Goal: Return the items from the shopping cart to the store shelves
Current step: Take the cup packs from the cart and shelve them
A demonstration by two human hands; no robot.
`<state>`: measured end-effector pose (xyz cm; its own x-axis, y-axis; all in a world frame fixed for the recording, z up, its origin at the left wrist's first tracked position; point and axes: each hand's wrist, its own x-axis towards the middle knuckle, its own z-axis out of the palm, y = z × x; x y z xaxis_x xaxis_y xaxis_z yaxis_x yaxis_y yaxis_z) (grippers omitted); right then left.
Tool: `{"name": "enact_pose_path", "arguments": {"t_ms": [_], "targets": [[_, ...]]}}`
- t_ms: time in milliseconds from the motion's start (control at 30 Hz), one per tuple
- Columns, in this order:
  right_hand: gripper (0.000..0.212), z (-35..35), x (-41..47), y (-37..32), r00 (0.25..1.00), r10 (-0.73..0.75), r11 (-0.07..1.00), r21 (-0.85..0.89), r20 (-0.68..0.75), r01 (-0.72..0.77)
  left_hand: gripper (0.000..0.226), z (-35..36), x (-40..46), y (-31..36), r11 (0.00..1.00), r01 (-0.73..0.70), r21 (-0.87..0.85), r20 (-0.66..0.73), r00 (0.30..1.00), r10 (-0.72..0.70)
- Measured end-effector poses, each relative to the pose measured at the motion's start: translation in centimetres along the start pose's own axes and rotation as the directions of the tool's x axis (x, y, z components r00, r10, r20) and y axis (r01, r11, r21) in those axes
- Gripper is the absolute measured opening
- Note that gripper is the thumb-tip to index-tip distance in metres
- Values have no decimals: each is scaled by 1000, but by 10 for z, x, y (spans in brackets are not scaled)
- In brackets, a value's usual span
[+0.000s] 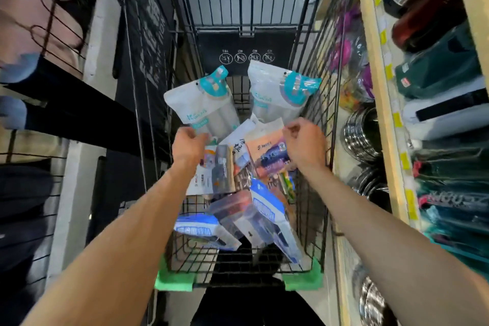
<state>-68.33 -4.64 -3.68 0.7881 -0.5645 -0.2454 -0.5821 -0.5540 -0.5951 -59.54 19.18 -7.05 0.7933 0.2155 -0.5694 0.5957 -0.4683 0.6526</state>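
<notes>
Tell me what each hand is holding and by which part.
The left hand grips the bottom edge of the left white pouch. The right hand grips the bottom edge of the right white pouch.

Black wire cart (315,103), green corner bumpers (173,280), white-and-teal pouches (203,106)

Off to the far left there's a wire rack (57,12) with pinkish fabric (31,8) bunched behind its bars. Below that rack sits a dark ledge (79,114), and under the ledge a black wire grid panel (34,193). Pale floor (76,167) shows just right of the grid panel. A black sign (246,47) with four round white icons hangs straight ahead.
</notes>
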Motion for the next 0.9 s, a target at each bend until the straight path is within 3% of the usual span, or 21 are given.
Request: {"name": "enact_pose_path", "arguments": {"t_ms": [100, 167, 200, 333, 500, 633, 733, 900], "targets": [[21, 38, 43, -14, 969, 211, 968, 112, 126, -225, 45, 5, 52, -6, 975, 157, -155, 28, 988, -155], [38, 54, 64, -17, 931, 332, 901, 243, 149, -360, 49, 8, 75, -15, 960, 231, -159, 29, 973, -229], [48, 61, 75, -15, 912, 381, 867, 283, 150, -409, 51, 11, 84, -19, 954, 254, -159, 26, 967, -253], [55, 76, 106, 3, 863, 488, 792, 350, 128, -500, 83, 21, 122, -47, 951, 265, -162, 35, 964, -262], [86, 95, 127, 22, 798, 592, 732, 340, 114, -591, 66, 26, 126, -35, 945, 228, -234, -23, 970, -240], [73, 94, 113, 14, 870, 493, 809, 360, 15, -465, 69, 25, 132, -39, 962, 172, -210, 2, 984, -176], [56, 97, 109, 19, 941, 335, 892, 308, 44, -332, 74, 21, 133, -39, 984, 110, -136, 71, 992, -101], [54, 88, 106, 15, 973, 229, 935, 274, 18, -225, 58, 20, 116, -18, 993, -67, -101, 74, 994, 75]]}}
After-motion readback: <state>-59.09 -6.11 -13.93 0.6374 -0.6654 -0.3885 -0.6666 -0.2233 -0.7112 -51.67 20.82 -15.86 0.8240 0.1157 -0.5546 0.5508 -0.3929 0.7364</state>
